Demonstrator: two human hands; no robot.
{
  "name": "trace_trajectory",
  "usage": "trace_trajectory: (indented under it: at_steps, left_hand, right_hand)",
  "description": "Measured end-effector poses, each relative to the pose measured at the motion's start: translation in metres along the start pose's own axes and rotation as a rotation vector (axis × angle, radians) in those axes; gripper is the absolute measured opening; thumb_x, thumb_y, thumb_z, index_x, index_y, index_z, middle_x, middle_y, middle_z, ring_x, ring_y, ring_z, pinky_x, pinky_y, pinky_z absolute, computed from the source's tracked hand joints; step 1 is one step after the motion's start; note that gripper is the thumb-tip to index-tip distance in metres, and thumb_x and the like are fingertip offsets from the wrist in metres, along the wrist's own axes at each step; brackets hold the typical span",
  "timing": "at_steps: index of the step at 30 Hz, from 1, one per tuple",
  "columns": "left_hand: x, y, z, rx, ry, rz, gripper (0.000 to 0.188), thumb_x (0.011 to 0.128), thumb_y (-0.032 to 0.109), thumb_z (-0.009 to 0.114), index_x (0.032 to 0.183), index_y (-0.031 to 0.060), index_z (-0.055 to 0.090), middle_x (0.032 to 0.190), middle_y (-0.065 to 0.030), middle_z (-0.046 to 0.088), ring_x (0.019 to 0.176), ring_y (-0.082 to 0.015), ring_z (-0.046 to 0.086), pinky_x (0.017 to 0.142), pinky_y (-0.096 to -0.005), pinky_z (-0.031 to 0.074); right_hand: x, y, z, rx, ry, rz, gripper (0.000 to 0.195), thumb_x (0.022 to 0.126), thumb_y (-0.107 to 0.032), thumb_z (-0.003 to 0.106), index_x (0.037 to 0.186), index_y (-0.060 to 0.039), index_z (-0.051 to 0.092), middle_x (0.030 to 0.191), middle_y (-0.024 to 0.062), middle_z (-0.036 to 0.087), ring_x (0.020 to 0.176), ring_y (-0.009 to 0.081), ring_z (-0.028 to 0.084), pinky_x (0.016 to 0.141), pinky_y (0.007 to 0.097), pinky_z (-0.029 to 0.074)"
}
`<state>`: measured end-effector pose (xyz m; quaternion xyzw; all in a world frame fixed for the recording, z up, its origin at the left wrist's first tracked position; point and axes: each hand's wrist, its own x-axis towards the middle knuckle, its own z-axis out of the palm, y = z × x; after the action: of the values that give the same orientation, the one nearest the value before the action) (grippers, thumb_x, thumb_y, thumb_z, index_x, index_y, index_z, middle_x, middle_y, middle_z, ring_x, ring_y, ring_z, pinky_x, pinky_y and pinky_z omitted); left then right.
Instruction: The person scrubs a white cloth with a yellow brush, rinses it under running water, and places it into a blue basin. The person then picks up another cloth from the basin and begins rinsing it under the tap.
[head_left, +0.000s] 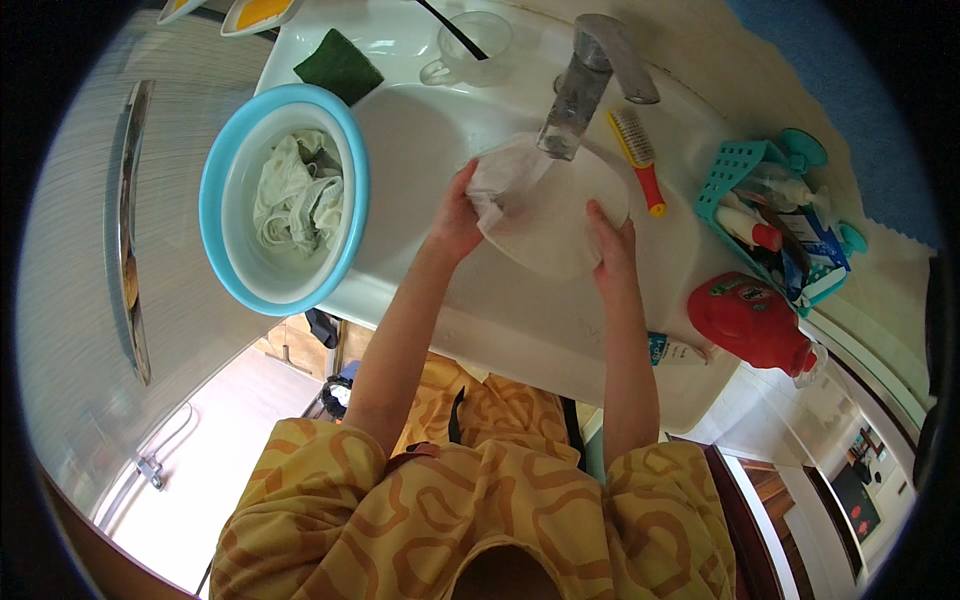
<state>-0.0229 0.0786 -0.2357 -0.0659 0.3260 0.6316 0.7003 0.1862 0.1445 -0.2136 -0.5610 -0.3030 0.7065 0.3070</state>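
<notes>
My left hand (459, 214) grips the left side of a round, whitish, translucent item (555, 217), possibly a lid or a mesh piece; its exact kind I cannot tell. My right hand (616, 244) holds its right side, thumb on top. The item is beneath the metal faucet (566, 112), over the white sink (405, 172), and a thin white layer is bunched at its upper left. To the left, a blue-rimmed white basin (285, 94) contains wet white cloths (296, 195).
Behind the sink are a green scouring pad (339, 67) and a glass cup (480, 49). At right lie a red-and-yellow brush (641, 154), a teal basket (739, 161) of toiletries, a red detergent bottle (746, 319) and a white tube (679, 351).
</notes>
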Motion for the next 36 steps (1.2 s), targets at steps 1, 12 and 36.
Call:
trace_trajectory:
  at_steps: [1, 12, 36]
  left_hand:
    - [-0.005, 0.003, -0.002, -0.033, 0.010, 0.012, 0.055, 0.092, 0.048, 0.045, 0.129, 0.0076, 0.045, 0.127, -0.0084, 0.051, 0.115, -0.0259, 0.049, 0.095, -0.0433, 0.042]
    - [-0.020, 0.007, -0.024, -0.153, 0.127, 0.143, 0.042, 0.095, 0.028, 0.033, 0.131, 0.0081, 0.043, 0.131, -0.0095, 0.048, 0.123, -0.0295, 0.043, 0.103, -0.0466, 0.035]
    - [-0.026, 0.020, 0.033, 1.229, -0.005, 0.189, 0.033, 0.075, 0.015, 0.075, 0.105, 0.0032, 0.068, 0.082, -0.0053, 0.068, 0.073, -0.0093, 0.058, 0.068, -0.0247, 0.049]
  right_hand:
    - [0.001, 0.000, -0.003, -0.015, -0.001, 0.014, 0.066, 0.078, -0.027, 0.073, 0.130, -0.0018, 0.041, 0.121, 0.0120, 0.054, 0.111, 0.0229, 0.053, 0.094, 0.0359, 0.045]
    - [0.002, -0.007, -0.004, -0.069, -0.030, -0.041, 0.065, 0.076, -0.035, 0.074, 0.125, -0.0019, 0.048, 0.121, 0.0139, 0.055, 0.112, 0.0242, 0.053, 0.095, 0.0374, 0.045]
    - [0.013, -0.001, 0.026, 0.076, -0.006, -0.069, 0.057, 0.079, -0.025, 0.073, 0.124, 0.0008, 0.050, 0.118, 0.0118, 0.057, 0.109, 0.0210, 0.054, 0.094, 0.0319, 0.043]
